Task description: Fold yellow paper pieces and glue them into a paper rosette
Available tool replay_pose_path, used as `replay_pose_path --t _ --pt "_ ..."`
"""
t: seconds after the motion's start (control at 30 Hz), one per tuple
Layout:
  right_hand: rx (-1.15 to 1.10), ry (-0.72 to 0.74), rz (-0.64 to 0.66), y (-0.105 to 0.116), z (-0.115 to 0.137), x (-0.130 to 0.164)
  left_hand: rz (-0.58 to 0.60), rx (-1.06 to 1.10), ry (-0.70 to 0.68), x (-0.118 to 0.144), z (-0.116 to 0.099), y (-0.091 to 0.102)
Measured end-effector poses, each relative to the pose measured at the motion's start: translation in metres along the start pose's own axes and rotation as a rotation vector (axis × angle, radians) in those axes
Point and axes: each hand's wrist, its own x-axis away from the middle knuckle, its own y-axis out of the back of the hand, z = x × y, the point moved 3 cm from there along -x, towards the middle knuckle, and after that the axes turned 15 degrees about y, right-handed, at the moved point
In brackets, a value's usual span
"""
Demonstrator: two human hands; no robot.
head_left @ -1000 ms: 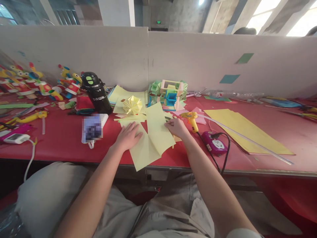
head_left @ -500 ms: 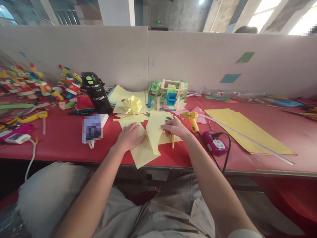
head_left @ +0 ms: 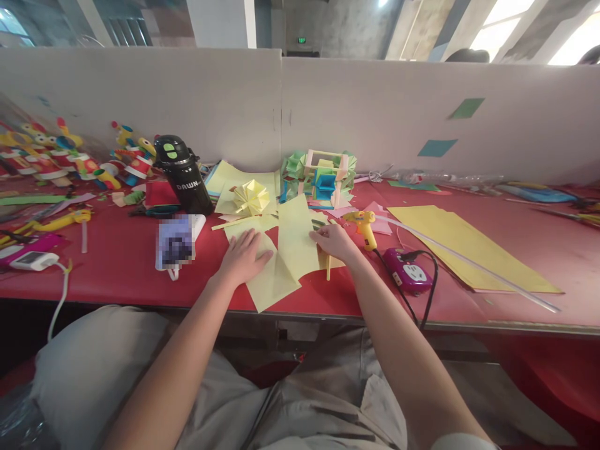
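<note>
Pale yellow paper sheet (head_left: pixel 290 247), folded and creased, lies on the red tabletop (head_left: pixel 122 262) near its front edge, one corner hanging just past the edge. Left hand (head_left: pixel 244 256) flat, palm down, fingers spread, pressing the sheet's left part. Right hand (head_left: pixel 334 240) pinches the sheet's right edge, part of the sheet raised along a fold. Yellow hot glue gun (head_left: pixel 362 226) just beside the right hand; purple power socket block (head_left: pixel 407 270) near it, black cord trailing. Black insulated bottle (head_left: pixel 184 175) stands left of the sheet. Yellow folded paper rosette (head_left: pixel 251 196) behind the sheet.
</note>
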Motion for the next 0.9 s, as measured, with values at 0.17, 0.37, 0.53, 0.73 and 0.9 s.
replay_pose_path --t 0.17,0.37,0.53,0.73,0.9 --pt "-0.188 -0.032 0.132 -0.003 0.006 0.003 -0.028 0.034 -0.061 0.002 -0.003 0.002" --pt "-0.154 -0.035 0.081 -0.003 0.001 0.000 -0.080 0.066 -0.038 0.002 -0.003 0.008" --pt "-0.039 -0.006 0.034 -0.002 -0.009 -0.001 -0.105 0.076 0.009 0.004 -0.005 0.014" --pt "-0.034 0.019 0.015 -0.001 -0.015 -0.003 -0.140 0.083 0.027 0.002 -0.002 0.012" --pt "0.009 -0.001 -0.027 0.001 -0.015 -0.003 -0.216 0.093 0.025 0.000 0.001 0.010"
